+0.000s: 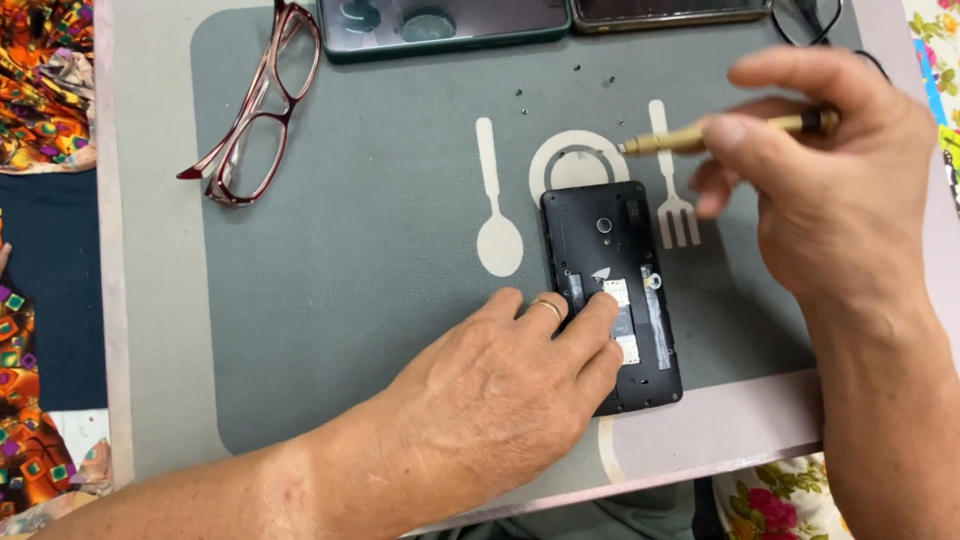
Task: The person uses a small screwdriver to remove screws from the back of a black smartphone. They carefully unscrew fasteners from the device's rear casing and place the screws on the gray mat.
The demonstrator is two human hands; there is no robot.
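Pinning opened phone (610, 290), gold screwdriver (680, 138) raised.

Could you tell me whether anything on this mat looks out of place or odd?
Yes: several tiny dark screws lie loose and scattered near the mat's top edge, uncontained, beyond the opened phone. Otherwise nothing stands out.

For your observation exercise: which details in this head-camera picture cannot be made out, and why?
- Opened phone: lower left hidden under the left hand.
- Screwdriver: handle hidden inside the right hand.
- Two devices at top: cut off by the edge.
- Loose screws: too small to tell type.
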